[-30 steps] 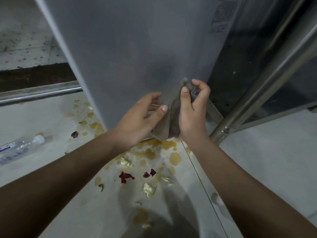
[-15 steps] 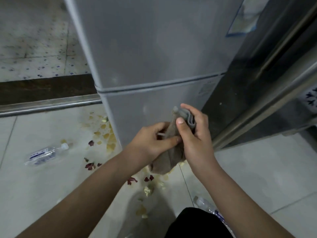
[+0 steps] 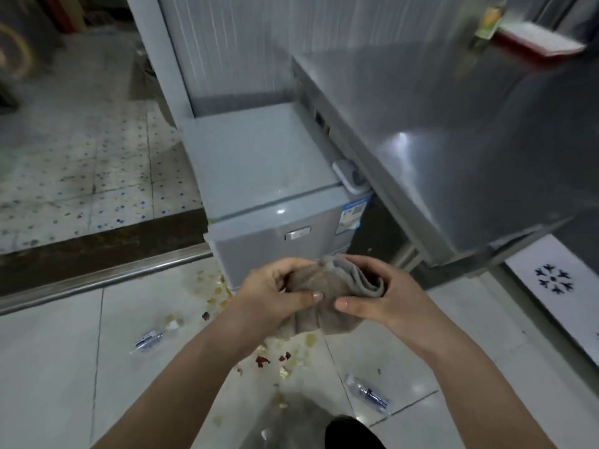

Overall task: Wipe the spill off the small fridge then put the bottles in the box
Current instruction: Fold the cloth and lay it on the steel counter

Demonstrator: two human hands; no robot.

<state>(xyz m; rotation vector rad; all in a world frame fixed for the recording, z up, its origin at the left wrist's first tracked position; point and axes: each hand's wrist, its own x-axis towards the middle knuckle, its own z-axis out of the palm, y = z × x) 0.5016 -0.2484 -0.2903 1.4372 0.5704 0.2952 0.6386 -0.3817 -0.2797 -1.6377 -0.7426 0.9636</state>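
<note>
Tiled floor [image 3: 48, 351], splatter [image 3: 215, 291] at fridge foot. Small fridge [image 3: 259, 163] top looks wiped, I'd say. Cloth [image 3: 324, 286] is bunched just in front of it, gripped by left hand [image 3: 269, 293] & right hand [image 3: 389, 299]. Bottles [image 3: 152, 337] lie on floor near fridge; box not in view, so that step's undone.

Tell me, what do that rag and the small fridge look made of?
The rag: soft cloth, grey-brown, matte; it bunches in folds. The small fridge: likely painted metal, pale grey, glossy; a light glints on its top edge.
</note>
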